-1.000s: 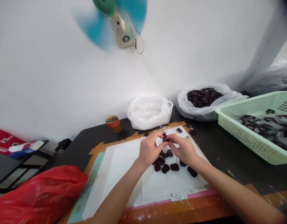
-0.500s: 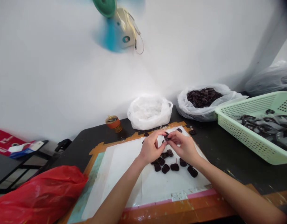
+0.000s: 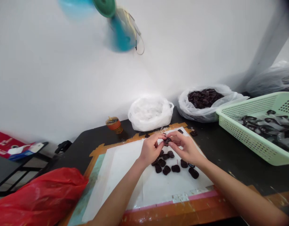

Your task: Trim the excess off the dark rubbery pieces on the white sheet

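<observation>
Between my two hands is a small dark plastic piece (image 3: pixel 167 141), raised over the white paper (image 3: pixel 125 169). My left hand (image 3: pixel 152 148) pinches it from the left with thumb and fingertips. From the right, my right hand (image 3: pixel 185 147) grips the same piece, its fingers curled around the edge. Fingertips cover part of it, so its exact kind is unclear. Below the hands, several similar dark rounded pieces (image 3: pixel 175 168) lie scattered on the paper. One more dark piece (image 3: pixel 193 173) rests under my right wrist.
A white plastic bag (image 3: pixel 150 117) of whitish pieces stands at the back, beside a bag of dark pieces (image 3: pixel 185 108). A green basket (image 3: pixel 250 142) is on the right, an orange-banded jar (image 3: pixel 114 125) at back left. A red bag (image 3: pixel 40 194) sits front left; a wall fan (image 3: pixel 105 7) spins above.
Both hands stay in nearly the same place. The dark piece has been turned between the fingertips, and the right fingers have shifted slightly to the left over it.
</observation>
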### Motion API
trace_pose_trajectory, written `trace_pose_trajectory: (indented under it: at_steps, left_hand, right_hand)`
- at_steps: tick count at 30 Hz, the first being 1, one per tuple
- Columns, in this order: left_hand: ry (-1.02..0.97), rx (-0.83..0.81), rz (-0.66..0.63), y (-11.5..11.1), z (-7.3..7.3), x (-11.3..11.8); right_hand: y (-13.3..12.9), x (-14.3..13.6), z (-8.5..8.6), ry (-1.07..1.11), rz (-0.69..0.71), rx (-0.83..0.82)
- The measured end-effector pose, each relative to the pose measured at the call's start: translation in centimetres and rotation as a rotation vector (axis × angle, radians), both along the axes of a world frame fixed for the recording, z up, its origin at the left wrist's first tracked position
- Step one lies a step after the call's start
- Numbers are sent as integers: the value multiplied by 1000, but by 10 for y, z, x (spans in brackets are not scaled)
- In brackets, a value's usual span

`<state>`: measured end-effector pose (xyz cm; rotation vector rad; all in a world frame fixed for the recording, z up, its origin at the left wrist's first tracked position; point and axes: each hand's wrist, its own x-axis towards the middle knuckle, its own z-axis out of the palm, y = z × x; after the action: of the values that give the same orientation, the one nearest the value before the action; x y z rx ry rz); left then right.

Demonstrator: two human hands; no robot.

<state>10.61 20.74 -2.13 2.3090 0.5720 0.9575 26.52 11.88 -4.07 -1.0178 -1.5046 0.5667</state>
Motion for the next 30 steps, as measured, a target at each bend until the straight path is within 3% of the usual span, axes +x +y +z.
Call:
trace_pose_trajectory:
  at_steps: [10,20,25,30]
  left_hand:
    - [132,85,4,3,-2,-1]
    - [190,216,-65,2,-3,-1]
    - [156,305,-66,5,-9,-2]
    - [217,256,-58,3,-10,1]
  right_hand:
    - [0,20,2,-511,-41,43]
    - [0,23,0,-594,-63,0]
    - [2,28,-3,-773,-199,24]
    - [3,26,-4,-977,-264,81]
